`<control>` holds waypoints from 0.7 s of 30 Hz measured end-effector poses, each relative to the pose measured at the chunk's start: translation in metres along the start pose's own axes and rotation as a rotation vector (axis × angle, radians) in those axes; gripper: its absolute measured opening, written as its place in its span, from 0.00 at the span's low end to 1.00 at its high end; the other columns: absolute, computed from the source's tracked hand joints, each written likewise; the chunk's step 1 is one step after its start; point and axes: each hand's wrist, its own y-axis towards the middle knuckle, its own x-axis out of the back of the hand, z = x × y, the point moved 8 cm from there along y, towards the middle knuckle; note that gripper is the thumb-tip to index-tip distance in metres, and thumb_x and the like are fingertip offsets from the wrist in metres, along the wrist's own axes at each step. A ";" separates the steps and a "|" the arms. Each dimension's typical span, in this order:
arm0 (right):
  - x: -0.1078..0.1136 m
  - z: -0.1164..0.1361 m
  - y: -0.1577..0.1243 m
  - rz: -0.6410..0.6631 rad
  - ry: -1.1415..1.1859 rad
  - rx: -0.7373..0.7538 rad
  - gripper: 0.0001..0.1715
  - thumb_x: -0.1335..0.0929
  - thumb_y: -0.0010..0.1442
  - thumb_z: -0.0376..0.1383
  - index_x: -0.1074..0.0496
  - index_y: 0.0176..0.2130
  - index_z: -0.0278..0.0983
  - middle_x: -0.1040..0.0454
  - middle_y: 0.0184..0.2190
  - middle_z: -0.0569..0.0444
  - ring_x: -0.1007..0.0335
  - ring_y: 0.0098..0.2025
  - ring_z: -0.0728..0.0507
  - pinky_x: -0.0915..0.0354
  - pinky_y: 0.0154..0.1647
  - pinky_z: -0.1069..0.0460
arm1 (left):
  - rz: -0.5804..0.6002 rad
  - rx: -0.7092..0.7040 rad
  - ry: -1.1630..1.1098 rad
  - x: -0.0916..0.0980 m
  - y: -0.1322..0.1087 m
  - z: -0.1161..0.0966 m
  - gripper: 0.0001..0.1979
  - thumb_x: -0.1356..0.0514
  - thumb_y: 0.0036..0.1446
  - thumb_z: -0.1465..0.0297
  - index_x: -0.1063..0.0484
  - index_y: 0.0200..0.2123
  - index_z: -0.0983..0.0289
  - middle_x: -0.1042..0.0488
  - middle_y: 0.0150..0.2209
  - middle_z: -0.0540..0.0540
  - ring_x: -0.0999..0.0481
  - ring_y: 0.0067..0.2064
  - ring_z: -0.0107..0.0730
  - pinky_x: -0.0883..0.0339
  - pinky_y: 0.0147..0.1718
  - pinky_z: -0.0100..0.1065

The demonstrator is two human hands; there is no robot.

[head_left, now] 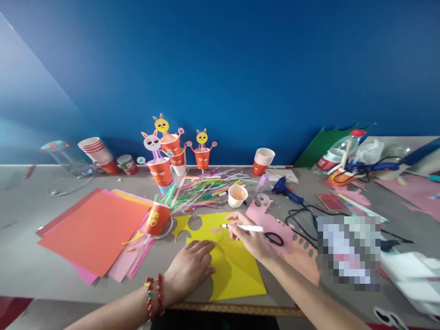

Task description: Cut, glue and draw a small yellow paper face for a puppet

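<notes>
Holes are already showing in the yellow paper sheet [237,270]; the right hand [250,239] is pinching a thin white pen [245,228] on it, and the left hand [189,271] is pressing down flat.

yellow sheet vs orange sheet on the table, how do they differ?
The yellow sheet has round cut-outs; the orange sheet looks whole. The left hand rests on the yellow sheet and the right hand holds a pen to it; the orange sheet is untouched. The orange sheet tops a pile; the yellow sheet looks single. Both lie flat on the table.
</notes>
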 end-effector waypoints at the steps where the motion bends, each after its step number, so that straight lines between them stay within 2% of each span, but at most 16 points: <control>1: -0.005 0.000 0.006 0.011 0.027 -0.008 0.08 0.34 0.64 0.40 0.29 0.41 0.38 0.28 0.24 0.59 0.30 0.26 0.47 0.34 0.26 0.55 | 0.011 0.004 0.025 -0.001 0.003 0.000 0.07 0.38 0.64 0.66 0.25 0.39 0.64 0.28 0.60 0.58 0.27 0.58 0.44 0.32 0.54 0.43; 4: -0.020 -0.001 0.020 0.037 0.009 0.009 0.01 0.32 0.58 0.34 0.31 0.33 0.38 0.27 0.24 0.59 0.31 0.25 0.48 0.38 0.23 0.57 | 0.051 -0.018 0.096 -0.006 0.010 -0.002 0.09 0.38 0.63 0.64 0.24 0.38 0.64 0.29 0.61 0.60 0.27 0.57 0.46 0.32 0.52 0.45; 8: -0.029 -0.007 0.025 0.008 -0.014 0.059 0.06 0.33 0.57 0.32 0.33 0.28 0.39 0.27 0.25 0.58 0.29 0.29 0.47 0.37 0.28 0.56 | 0.068 -0.087 0.142 -0.011 0.013 -0.004 0.12 0.37 0.63 0.61 0.23 0.39 0.65 0.28 0.60 0.62 0.27 0.56 0.47 0.32 0.51 0.45; 12: -0.025 -0.013 0.023 -0.038 -0.019 0.095 0.10 0.34 0.59 0.33 0.36 0.26 0.39 0.31 0.22 0.60 0.33 0.25 0.48 0.39 0.27 0.55 | -0.005 -0.122 0.166 -0.014 0.010 -0.003 0.16 0.38 0.63 0.57 0.24 0.39 0.65 0.26 0.58 0.61 0.31 0.61 0.50 0.38 0.59 0.48; 14: -0.022 -0.016 0.022 -0.057 -0.018 0.089 0.12 0.34 0.60 0.33 0.37 0.25 0.40 0.33 0.20 0.61 0.35 0.24 0.48 0.40 0.26 0.55 | -0.041 -0.135 0.165 -0.017 0.008 -0.003 0.17 0.39 0.63 0.56 0.24 0.39 0.65 0.27 0.59 0.62 0.32 0.63 0.50 0.38 0.60 0.48; 19: -0.030 -0.023 0.021 0.034 0.009 0.026 0.10 0.35 0.63 0.34 0.35 0.28 0.40 0.24 0.28 0.56 0.23 0.33 0.43 0.33 0.32 0.53 | -0.053 -0.132 0.143 -0.018 0.006 -0.001 0.16 0.40 0.64 0.56 0.25 0.40 0.65 0.27 0.59 0.62 0.31 0.62 0.49 0.35 0.57 0.46; 21: -0.031 -0.024 0.021 0.047 0.012 0.009 0.10 0.35 0.63 0.34 0.35 0.29 0.40 0.23 0.28 0.55 0.22 0.36 0.42 0.31 0.34 0.52 | -0.060 -0.135 0.131 -0.015 0.007 -0.001 0.16 0.40 0.64 0.57 0.25 0.39 0.65 0.26 0.58 0.61 0.29 0.61 0.48 0.34 0.56 0.45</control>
